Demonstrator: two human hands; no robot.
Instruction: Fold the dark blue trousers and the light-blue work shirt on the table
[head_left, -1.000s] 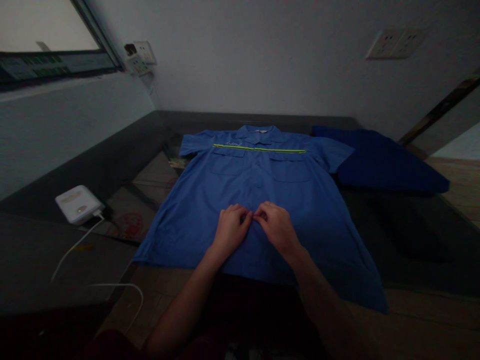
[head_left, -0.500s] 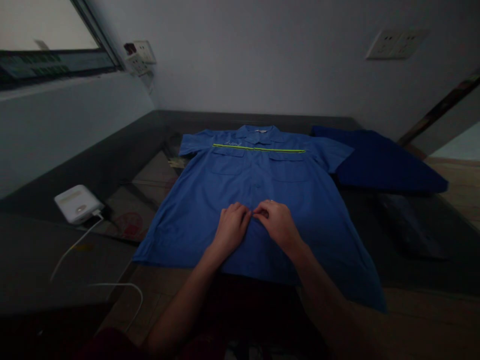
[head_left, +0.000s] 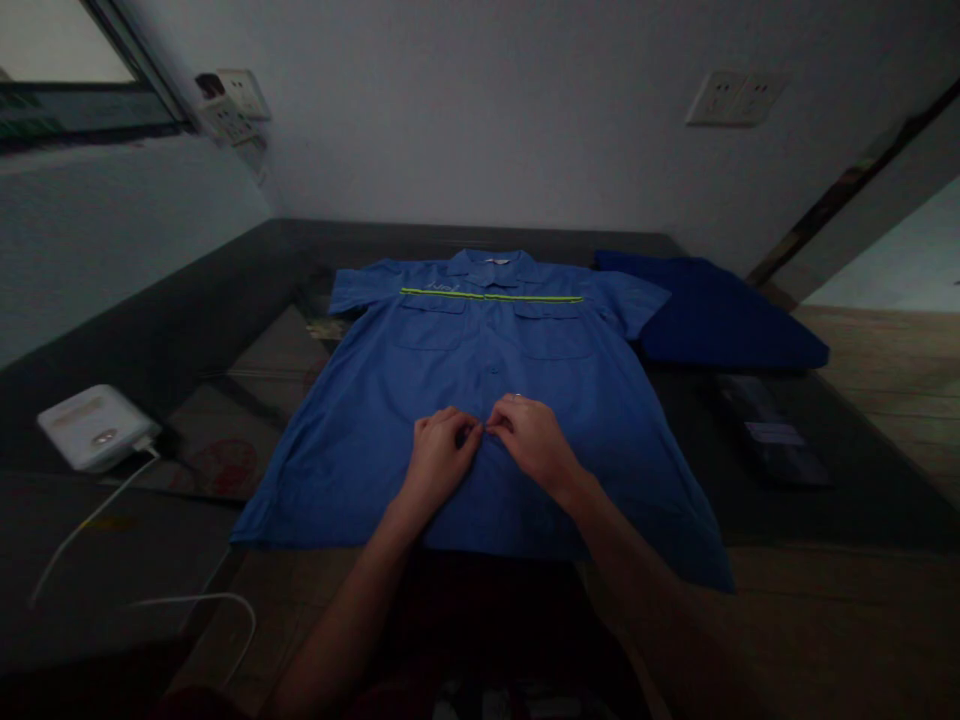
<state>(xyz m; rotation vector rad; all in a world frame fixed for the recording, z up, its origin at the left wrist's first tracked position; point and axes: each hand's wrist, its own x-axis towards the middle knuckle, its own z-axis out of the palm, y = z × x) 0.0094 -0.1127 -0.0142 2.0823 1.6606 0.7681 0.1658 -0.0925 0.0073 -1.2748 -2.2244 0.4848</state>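
Note:
A blue short-sleeved work shirt [head_left: 360, 440] with a yellow-green stripe across the chest lies flat, front up, on a dark table [head_left: 862, 500]. My left hand [head_left: 439, 460] and my right hand [head_left: 532, 445] meet at the shirt's front placket, below the chest pockets. Both hands have fingers curled and pinched on the fabric at the closure. Whatever small part sits between the fingertips is hidden.
A folded darker blue garment [head_left: 712, 320] lies at the back right. A dark flat object [head_left: 772, 440] rests right of the shirt. A white box [head_left: 94, 425] with a white cable [head_left: 82, 525] sits at the left. Wall sockets [head_left: 735, 95] are mounted behind.
My hands stay pinched at the same spot on the placket. The view has turned slightly right, so everything sits further left in the frame.

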